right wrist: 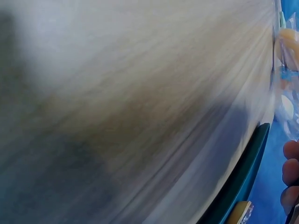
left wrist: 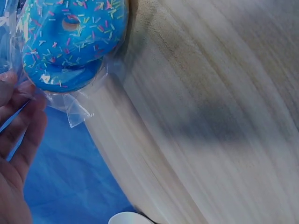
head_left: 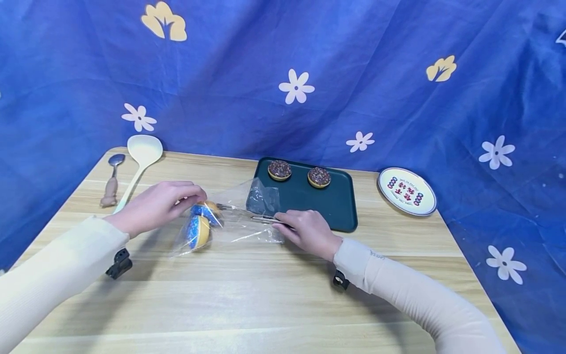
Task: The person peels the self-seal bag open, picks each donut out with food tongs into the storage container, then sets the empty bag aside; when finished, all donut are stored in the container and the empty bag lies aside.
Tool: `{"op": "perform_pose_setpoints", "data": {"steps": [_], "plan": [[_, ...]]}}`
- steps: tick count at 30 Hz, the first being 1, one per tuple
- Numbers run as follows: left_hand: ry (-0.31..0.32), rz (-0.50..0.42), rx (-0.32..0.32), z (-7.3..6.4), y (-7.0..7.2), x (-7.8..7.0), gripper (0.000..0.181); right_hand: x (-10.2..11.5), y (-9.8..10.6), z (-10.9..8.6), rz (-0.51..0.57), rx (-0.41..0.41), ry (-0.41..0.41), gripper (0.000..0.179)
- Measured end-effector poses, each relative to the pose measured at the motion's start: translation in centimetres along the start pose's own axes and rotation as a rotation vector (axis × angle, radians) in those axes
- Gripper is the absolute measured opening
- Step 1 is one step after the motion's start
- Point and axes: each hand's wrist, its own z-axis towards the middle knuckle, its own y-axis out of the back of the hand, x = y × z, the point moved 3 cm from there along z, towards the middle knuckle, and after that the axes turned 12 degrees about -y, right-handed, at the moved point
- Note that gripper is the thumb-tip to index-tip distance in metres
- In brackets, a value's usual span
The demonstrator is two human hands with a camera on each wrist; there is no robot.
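Observation:
A clear plastic bag (head_left: 240, 235) lies stretched between the two hands in the head view. Inside its left end are two doughnuts with blue icing: one doughnut (head_left: 198, 233) stands on edge, and the other doughnut (head_left: 206, 211) is partly behind my left hand (head_left: 165, 205). That hand pinches the bag by the doughnuts. Colourful sprinkles cover the blue icing (left wrist: 88, 35) in the left wrist view. My right hand (head_left: 309, 232) grips slim metal tongs (head_left: 264, 219), whose far end reaches into the bag to the upper doughnut. Whether the tips clasp it I cannot tell.
Behind the bag's open end is a dark green tray (head_left: 305, 209) with two chocolate-iced doughnuts (head_left: 280, 169). A white plate (head_left: 407, 191) with red lettering stands at the right. At the far left lie a pale ladle (head_left: 144, 150) and a small spoon (head_left: 111, 189).

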Motion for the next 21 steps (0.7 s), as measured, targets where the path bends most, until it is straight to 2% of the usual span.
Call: {"op": "perform_pose_setpoints", "data": {"steps": [5, 11, 21], "plan": [[0.006, 0.011, 0.019, -0.03, 0.07, -0.11, 0.026, -0.32, -0.16, -0.31, 0.031, 0.004, 0.007, 0.018], [0.025, 0.014, 0.039, -0.08, 0.0, -0.07, 0.025, -0.27, -0.25, -0.63, 0.006, -0.035, 0.045, 0.015], [0.04, 0.011, 0.026, -0.27, 0.05, 0.17, 0.018, -0.45, -0.18, -0.91, 0.01, -0.086, 0.056, 0.016]]}}
